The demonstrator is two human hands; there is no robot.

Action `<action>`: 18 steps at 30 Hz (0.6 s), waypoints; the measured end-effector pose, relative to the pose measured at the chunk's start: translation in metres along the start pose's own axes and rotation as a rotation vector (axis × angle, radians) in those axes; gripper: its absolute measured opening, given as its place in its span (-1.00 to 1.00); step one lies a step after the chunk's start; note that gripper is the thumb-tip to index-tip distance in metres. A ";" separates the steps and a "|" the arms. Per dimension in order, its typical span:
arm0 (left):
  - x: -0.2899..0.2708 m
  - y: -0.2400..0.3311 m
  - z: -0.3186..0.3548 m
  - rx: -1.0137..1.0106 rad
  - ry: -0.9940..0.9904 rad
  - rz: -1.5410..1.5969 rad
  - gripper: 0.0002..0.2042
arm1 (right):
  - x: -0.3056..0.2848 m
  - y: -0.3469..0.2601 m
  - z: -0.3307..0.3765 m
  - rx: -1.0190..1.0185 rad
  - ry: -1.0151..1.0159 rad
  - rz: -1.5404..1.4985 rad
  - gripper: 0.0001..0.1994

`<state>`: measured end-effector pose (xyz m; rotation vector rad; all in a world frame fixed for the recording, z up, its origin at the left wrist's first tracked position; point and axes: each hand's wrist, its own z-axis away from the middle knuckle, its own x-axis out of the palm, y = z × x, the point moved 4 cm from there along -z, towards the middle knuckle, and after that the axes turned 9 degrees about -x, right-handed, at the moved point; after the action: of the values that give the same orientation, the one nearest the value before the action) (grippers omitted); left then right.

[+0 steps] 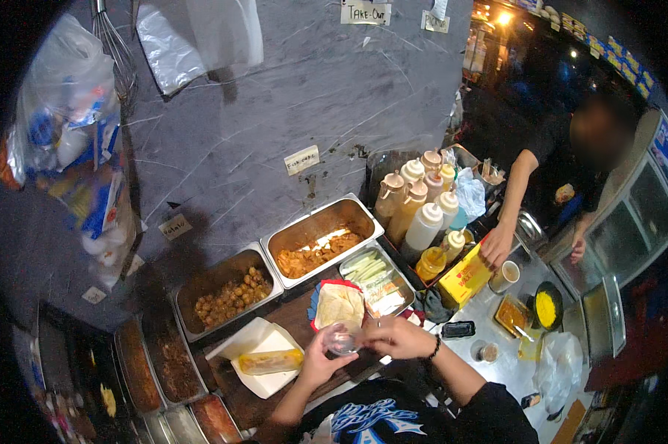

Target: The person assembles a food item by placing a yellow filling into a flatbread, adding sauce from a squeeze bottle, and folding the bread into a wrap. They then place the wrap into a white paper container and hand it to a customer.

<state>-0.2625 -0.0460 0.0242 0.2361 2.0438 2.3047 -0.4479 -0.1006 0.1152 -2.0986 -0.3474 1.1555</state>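
My left hand [321,362] grips a small clear plastic cup [341,337] above the front of the counter. Close beside its rim is my right hand [402,338], fingers bent together toward the cup. Anything between those fingers is too small or blurred to make out. Behind the cup, a pale flatbread [339,305] lies on red and blue wrapping. To the left sits an opened white takeout box [266,385] with a yellowish wrapped roll [270,361] in it.
Steel pans of orange-brown food [319,254] and small potatoes [233,298] stand behind. A tray of cucumber sticks [367,270] adjoins several squeeze bottles [425,220]. At right, a co-worker's hand [497,248] touches a yellow box [461,277]. Nearby are a paper cup [505,275] and a black bowl [546,307].
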 end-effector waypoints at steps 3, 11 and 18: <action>-0.036 0.004 0.003 0.029 0.101 0.035 -0.30 | -0.031 0.044 -0.021 0.222 0.662 -0.009 -0.75; -0.062 -0.005 0.015 -0.113 0.225 0.097 -0.29 | -0.141 0.207 -0.056 0.423 1.433 0.529 -0.19; -0.059 -0.025 0.031 -0.134 0.298 0.171 -0.26 | -0.117 0.247 -0.067 0.092 1.530 -0.068 -0.15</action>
<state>-0.2009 -0.0210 -0.0014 0.0652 2.0524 2.7144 -0.4833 -0.3694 0.0415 -2.2179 0.3580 -0.6212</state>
